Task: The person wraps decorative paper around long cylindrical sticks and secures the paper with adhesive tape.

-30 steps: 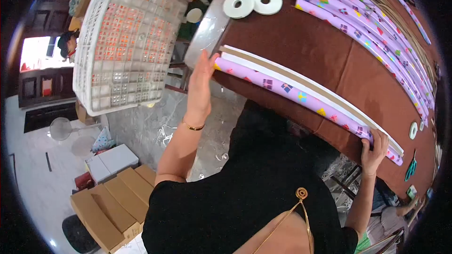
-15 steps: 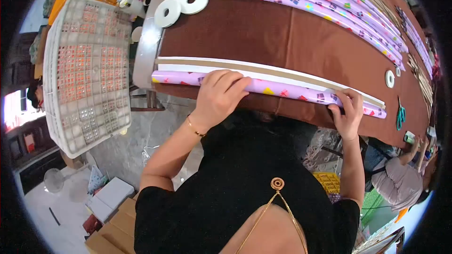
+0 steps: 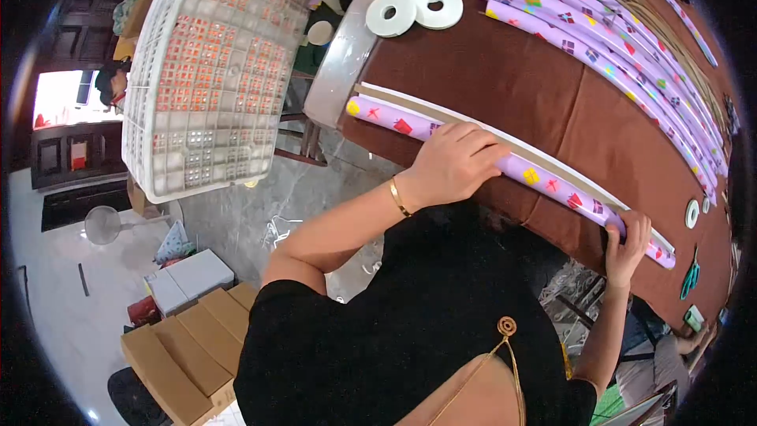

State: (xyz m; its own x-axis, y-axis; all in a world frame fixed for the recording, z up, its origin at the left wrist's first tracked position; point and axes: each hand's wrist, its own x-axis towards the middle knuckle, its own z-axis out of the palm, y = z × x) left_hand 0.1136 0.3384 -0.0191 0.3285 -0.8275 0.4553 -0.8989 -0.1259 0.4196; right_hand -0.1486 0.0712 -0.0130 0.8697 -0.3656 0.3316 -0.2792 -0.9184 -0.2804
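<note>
A roll of lilac wrapping paper (image 3: 544,181) with a coloured gift-box print lies along the near edge of the brown-covered table. Curled over its left-middle part is my left hand (image 3: 456,164), wearing a bracelet at the wrist. Near the roll's right end, my right hand (image 3: 629,246) grips it with thumb on the near side and fingers on top. Just beyond the roll runs a strip of white paper edge (image 3: 426,102) with a brown band, partly covered by the roll.
Several finished lilac rolls (image 3: 599,47) lie at the back right. White tape rolls (image 3: 392,14) sit at the far left corner, a smaller tape roll (image 3: 692,214) and green-handled scissors (image 3: 691,278) at the right. A white plastic crate (image 3: 217,87) stands left; cardboard boxes (image 3: 181,351) are below. Another person (image 3: 658,363) is at right.
The view has swung, so everything sits further right and tilted. The lilac roll has turned away from me over the strip, which shows narrower. Both hands remain on the roll.
</note>
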